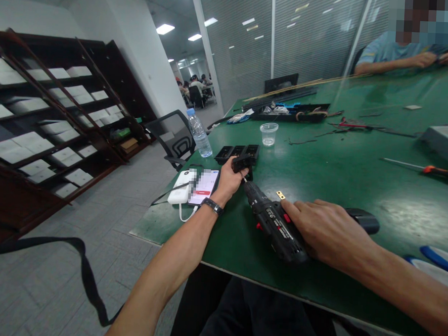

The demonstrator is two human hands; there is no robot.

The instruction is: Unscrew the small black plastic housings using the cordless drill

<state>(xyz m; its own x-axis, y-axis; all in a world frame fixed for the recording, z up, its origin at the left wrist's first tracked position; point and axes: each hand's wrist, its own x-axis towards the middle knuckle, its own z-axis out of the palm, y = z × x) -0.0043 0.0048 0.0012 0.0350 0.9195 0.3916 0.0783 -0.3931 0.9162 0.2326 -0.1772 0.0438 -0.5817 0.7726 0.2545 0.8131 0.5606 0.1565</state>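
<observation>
My right hand [318,224] is wrapped round a black cordless drill [275,222] with red details, which lies on its side above the green table. The drill's tip points at a small black part [242,163] pinched in my left hand [231,179]. Whether the bit touches the part cannot be made out. Beside the drill's body lies a small brass plate [280,195] with holes. Just behind my left hand sits a black compartment tray [237,152].
A phone [205,186] and white power bank [182,187] lie left of my left hand. Farther back stand a water bottle [199,133] and plastic cup [269,134]. A tool tray [291,112], screwdriver [428,169] and grey box [446,143] are beyond. Another person sits at the far right.
</observation>
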